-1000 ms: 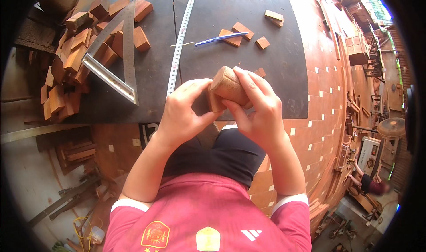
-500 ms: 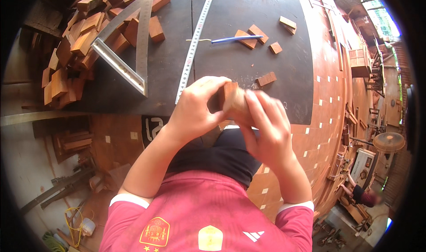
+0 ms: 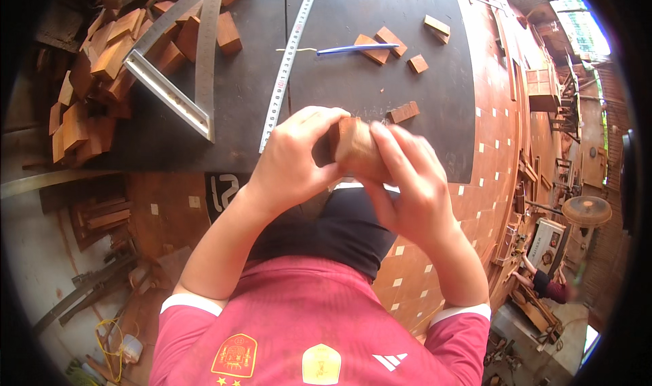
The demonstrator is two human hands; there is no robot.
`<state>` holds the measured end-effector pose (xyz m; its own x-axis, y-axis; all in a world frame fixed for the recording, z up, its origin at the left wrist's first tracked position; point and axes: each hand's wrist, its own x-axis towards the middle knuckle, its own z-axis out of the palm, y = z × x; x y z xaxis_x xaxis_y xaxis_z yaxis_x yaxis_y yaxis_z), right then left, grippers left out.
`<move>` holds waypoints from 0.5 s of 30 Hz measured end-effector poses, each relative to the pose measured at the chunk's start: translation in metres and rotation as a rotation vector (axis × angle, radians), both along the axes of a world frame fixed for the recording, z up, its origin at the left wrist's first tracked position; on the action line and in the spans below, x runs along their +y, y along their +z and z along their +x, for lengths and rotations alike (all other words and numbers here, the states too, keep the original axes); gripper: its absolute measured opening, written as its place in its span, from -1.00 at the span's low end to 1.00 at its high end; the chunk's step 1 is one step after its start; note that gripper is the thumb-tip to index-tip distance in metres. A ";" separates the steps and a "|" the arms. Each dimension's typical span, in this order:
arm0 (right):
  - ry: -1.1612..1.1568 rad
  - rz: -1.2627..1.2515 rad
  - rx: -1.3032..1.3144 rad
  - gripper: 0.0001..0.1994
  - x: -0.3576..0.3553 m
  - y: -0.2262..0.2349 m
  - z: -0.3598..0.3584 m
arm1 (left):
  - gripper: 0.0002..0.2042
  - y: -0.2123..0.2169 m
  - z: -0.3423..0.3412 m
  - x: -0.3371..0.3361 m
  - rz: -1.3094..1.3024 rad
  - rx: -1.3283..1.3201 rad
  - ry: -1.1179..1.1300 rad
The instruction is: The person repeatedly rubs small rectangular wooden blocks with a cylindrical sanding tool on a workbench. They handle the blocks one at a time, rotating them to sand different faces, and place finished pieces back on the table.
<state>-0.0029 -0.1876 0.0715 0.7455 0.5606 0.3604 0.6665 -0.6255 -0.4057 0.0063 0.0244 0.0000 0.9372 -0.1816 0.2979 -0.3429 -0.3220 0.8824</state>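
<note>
Over the near edge of the dark table, my two hands grip a reddish-brown wooden block (image 3: 360,153) between them. My left hand (image 3: 291,156) pinches its left side with thumb and fingers. On the other side, the fingers of my right hand (image 3: 415,182) are bent round the block, slightly smeared by motion. A darker strip shows at the block's left end; I cannot tell whether it is a second piece. Just beyond my right hand lies a small wooden block (image 3: 403,111). A white measuring tape strip (image 3: 284,73) runs away from near my left hand.
A metal triangle square (image 3: 170,97) leans over a heap of wooden blocks (image 3: 112,56) at the left. A blue pen (image 3: 356,47) lies across several loose blocks (image 3: 390,41) farther off. At the far right, a person (image 3: 550,287) works near machinery.
The block has turned slightly between my hands, showing more of its broad face. The table and its things have shifted a little left and up in view.
</note>
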 end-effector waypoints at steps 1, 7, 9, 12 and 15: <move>-0.005 0.024 -0.023 -0.32 0.003 -0.003 0.010 | -0.47 0.002 0.000 0.000 0.002 0.013 0.003; 0.002 -0.035 -0.001 -0.33 0.002 0.001 -0.011 | -0.46 -0.002 0.002 0.002 0.003 -0.016 0.000; 0.002 -0.003 -0.001 -0.33 -0.002 -0.004 -0.012 | -0.45 -0.005 0.002 -0.001 -0.004 -0.014 0.003; -0.021 0.001 -0.034 -0.30 0.008 -0.004 0.015 | -0.45 0.001 0.002 0.001 0.006 0.007 0.014; -0.032 0.015 -0.037 -0.33 0.009 -0.004 0.015 | -0.45 0.003 0.001 0.002 -0.002 0.026 -0.010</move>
